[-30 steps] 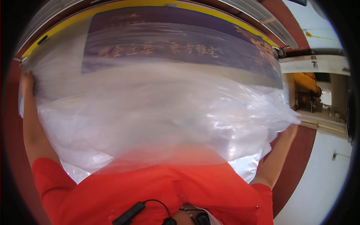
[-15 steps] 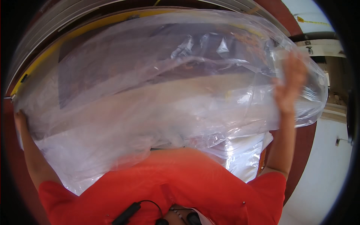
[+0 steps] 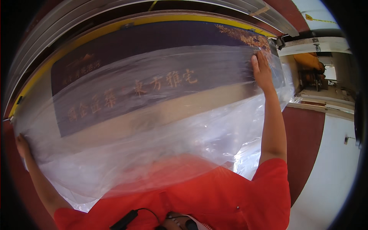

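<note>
A large clear plastic sheet [image 3: 184, 126] lies wrinkled over a wide dark panel [image 3: 161, 34] with a picture and gold lettering. The panel's upper strip shows bare above the sheet's far edge. At the far left my left hand [image 3: 23, 146] is closed on the sheet's side edge; its fingertips are partly hidden. My right hand [image 3: 263, 72] lies on the sheet near the panel's right end, fingers stretched out and thumb apart. The near part of the sheet drapes against my red shirt [image 3: 184, 207].
A yellow edge strip [image 3: 168, 17] runs along the panel's far side. Beyond it are grey metal rails [image 3: 214, 7]. To the right stand a white beam [image 3: 314, 46], an opening with an orange object [image 3: 309, 63], and a dark red floor strip [image 3: 303, 142] beside a pale surface [image 3: 337, 168].
The sheet has been drawn toward me, baring the panel's far strip and lettering. My right hand has moved left and come down onto it. My left hand is slightly nearer my body.
</note>
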A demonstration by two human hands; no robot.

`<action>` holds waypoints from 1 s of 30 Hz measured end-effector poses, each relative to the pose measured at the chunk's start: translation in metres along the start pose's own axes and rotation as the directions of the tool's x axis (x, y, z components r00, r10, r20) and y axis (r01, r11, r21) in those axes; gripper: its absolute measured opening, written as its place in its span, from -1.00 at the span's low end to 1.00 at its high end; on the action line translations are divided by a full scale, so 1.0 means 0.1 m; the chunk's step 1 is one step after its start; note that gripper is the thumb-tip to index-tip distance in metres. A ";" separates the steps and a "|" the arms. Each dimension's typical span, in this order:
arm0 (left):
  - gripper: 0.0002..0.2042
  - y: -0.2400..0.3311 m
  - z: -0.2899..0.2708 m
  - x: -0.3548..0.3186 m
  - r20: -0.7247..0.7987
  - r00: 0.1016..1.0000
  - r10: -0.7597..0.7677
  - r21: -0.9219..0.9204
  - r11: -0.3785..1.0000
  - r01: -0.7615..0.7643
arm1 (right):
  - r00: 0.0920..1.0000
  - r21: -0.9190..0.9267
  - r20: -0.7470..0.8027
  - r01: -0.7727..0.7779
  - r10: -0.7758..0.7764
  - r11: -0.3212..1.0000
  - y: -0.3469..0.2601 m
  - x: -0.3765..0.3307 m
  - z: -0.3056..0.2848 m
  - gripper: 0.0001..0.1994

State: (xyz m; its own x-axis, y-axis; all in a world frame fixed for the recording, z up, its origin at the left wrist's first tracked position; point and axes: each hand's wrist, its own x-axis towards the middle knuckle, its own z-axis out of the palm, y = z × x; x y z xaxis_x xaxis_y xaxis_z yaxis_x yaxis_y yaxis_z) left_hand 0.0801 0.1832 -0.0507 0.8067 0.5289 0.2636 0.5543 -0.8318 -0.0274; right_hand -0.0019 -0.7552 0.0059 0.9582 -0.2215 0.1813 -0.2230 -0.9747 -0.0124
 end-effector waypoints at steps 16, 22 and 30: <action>-0.62 -1.38 -0.61 0.06 0.261 0.956 0.133 -0.906 0.377 0.195 | 0.964 0.262 -0.252 -0.017 0.085 0.965 -0.28 0.19 0.11 -0.85; -0.69 -1.21 -0.64 0.39 0.113 0.990 0.089 -0.550 0.835 -0.012 | 0.977 0.706 0.027 -0.167 0.209 0.688 -0.41 0.25 -0.26 -0.84; -0.58 0.18 0.49 0.81 -0.272 0.924 -0.270 -0.526 0.846 0.092 | 0.931 0.385 -0.327 -0.026 0.162 0.922 0.04 0.70 0.14 -0.78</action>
State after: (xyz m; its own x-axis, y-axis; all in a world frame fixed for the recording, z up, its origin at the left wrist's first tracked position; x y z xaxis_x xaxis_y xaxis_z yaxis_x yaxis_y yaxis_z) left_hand 0.1655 0.2195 -0.0775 0.5395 0.6675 0.5133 0.4356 -0.7429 0.5083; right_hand 0.0664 -0.7749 0.0048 0.7973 -0.3553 0.4880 -0.1612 -0.9044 -0.3951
